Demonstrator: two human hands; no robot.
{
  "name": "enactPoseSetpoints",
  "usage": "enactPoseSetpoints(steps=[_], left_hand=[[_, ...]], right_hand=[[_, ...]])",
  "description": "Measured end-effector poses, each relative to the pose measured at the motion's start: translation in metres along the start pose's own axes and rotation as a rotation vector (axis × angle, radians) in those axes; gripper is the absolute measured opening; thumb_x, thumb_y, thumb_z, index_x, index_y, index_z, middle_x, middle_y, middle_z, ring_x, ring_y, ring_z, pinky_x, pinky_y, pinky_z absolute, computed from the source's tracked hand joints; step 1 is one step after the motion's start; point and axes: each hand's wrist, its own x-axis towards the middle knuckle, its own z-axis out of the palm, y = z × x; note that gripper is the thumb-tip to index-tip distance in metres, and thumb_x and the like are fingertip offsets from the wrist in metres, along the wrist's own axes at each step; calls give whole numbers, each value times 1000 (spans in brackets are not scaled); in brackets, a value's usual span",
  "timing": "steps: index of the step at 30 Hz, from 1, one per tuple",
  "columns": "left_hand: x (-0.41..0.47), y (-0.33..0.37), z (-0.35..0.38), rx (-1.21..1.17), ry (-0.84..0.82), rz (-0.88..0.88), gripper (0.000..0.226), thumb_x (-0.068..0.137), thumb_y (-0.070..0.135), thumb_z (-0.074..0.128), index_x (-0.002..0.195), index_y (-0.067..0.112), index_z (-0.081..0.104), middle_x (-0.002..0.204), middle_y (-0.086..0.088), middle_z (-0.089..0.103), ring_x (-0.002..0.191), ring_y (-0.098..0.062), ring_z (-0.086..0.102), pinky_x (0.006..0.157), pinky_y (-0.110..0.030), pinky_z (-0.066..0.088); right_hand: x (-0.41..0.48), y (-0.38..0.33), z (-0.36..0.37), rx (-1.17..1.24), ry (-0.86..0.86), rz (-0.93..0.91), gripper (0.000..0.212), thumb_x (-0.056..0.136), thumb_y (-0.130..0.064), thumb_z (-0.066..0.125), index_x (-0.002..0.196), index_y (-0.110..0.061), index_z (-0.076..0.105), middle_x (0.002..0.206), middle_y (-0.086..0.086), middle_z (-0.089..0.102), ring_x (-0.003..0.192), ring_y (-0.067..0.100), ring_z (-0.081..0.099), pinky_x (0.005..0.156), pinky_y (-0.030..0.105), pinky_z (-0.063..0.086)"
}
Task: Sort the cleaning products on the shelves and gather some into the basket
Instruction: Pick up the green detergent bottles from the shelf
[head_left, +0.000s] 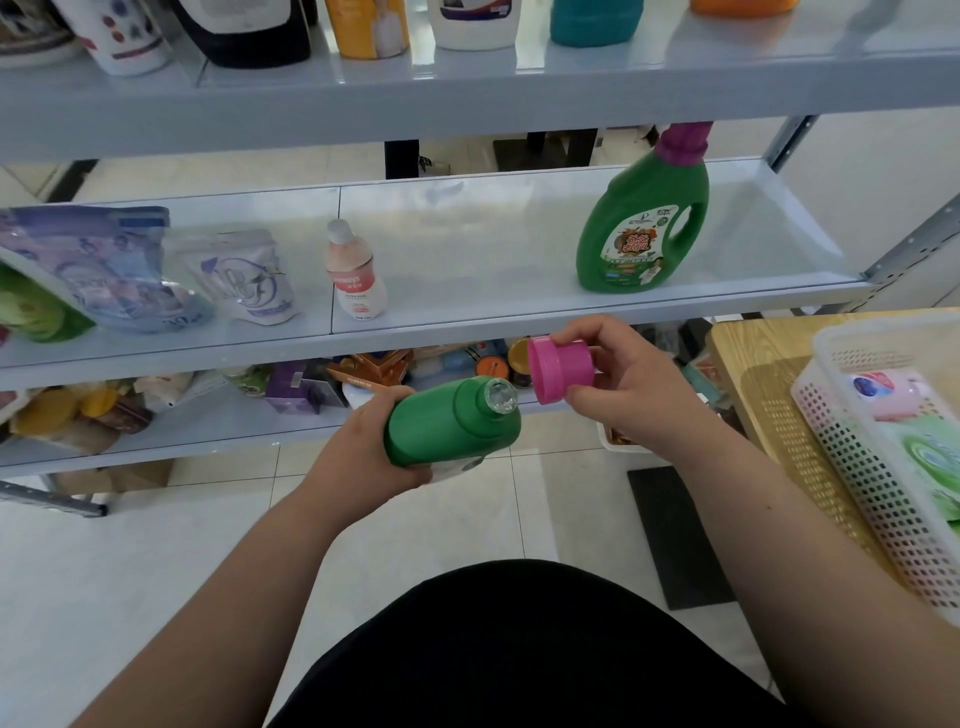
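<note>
My left hand (366, 441) grips a green detergent bottle (447, 423) tilted toward the right, its clear spout uncovered. Just right of the spout, my right hand (621, 379) holds the bottle's pink cap (561, 369), off the bottle. A second green bottle with a purple cap (641, 218) stands upright on the middle shelf (467, 249). The white perforated basket (878, 462) sits on a wooden table at the right, with pink and green packs inside.
On the middle shelf stand a small pinkish bottle (356, 273) and refill pouches (156, 270) at the left. The top shelf carries several bottles (371, 26). The bottom shelf (208, 415) is crowded with boxes and jars. A dark mat (675, 535) lies on the tiled floor.
</note>
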Motion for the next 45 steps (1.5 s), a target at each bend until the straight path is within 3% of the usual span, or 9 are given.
enactPoseSetpoints(steps=[7,10,19,24,27,32,36,40,45], left_hand=[[-2,-1,-2,22,9,10,79,63,29,91,128,44,49,114,23,60,102,-2,59,78,-20,48],[-3,0,-8,134,-20,79,82,65,44,88,137,35,51,124,14,61,108,-10,53,91,-29,47],[1,6,-17,319,-46,161,79,68,54,79,139,36,49,122,10,57,111,-16,47,97,-38,46],[1,6,-17,327,-72,164,80,67,55,77,139,38,47,123,12,56,112,-13,44,98,-38,46],[3,7,-16,332,-84,167,81,68,54,80,139,39,46,126,13,55,116,-13,45,101,-39,46],[5,6,-16,319,-81,130,84,68,57,79,141,40,43,127,11,54,117,-13,43,101,-39,47],[6,4,-16,355,-92,137,83,68,57,78,141,39,43,127,12,55,117,-14,44,101,-41,48],[7,2,-17,345,-81,128,83,68,61,76,141,39,43,127,12,54,117,-13,43,101,-38,46],[8,3,-17,361,-82,138,82,67,57,78,140,39,44,126,12,55,114,-12,43,101,-37,45]], right_hand=[[2,-2,2,-29,-43,-57,53,82,-2,75,115,-41,62,113,-4,68,96,23,66,83,33,57],[2,-5,8,-250,-94,-179,60,80,-4,78,114,-50,61,120,-17,60,108,8,61,90,23,54],[10,4,18,-538,-187,-298,52,80,-7,77,124,-31,65,123,-21,57,121,-2,49,96,10,41],[16,3,20,-715,-178,-121,35,87,-60,50,115,-41,58,100,-18,63,93,5,60,71,18,45],[17,7,22,-752,-184,4,60,85,-78,28,122,-39,55,104,-15,62,93,11,60,74,31,49],[12,9,14,-547,-234,-118,57,85,-30,63,138,-44,46,130,-15,45,113,5,54,88,21,48],[20,12,16,-727,-203,-17,44,95,-57,48,134,-38,48,104,-15,58,87,0,57,67,21,42],[16,12,14,-582,-245,-69,61,88,-53,56,146,-45,39,129,-14,47,111,5,54,88,23,47],[24,15,14,-666,-219,13,58,93,-66,48,145,-41,43,112,-18,56,96,2,59,73,20,44]])
